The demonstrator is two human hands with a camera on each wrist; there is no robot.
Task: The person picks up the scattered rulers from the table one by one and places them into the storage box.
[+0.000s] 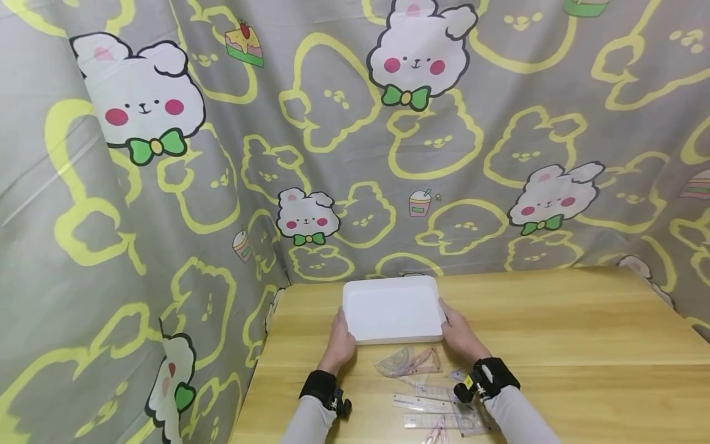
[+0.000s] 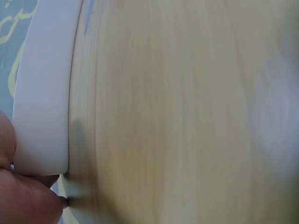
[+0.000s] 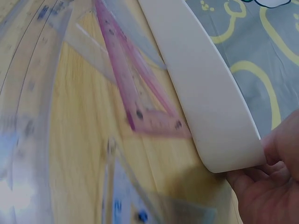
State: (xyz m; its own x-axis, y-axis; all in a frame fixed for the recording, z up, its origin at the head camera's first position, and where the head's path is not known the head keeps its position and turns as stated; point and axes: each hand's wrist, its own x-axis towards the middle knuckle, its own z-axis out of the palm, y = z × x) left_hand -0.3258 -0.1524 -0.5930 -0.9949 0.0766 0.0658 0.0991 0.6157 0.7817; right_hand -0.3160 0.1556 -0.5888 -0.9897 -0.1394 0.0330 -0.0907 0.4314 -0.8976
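Head view: both hands [image 1: 339,342] [image 1: 459,333] grip white tray [image 1: 391,308]; clear rulers [image 1: 424,394] lie just behind.

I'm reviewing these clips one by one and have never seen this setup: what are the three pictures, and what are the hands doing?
No machine here: a person works bare-handed, wearing cameras. The big picture comes from a head camera looking down at a wooden table against a rabbit-print cloth. The other two come from cameras strapped to each wrist, so they show close, blurry views. The left hand and right hand each have a grip on one side of a white tray; the right wrist view shows fingers curled under its rim. Nearer the person lie clear plastic drawing tools: a protractor, a pink set square and rulers.
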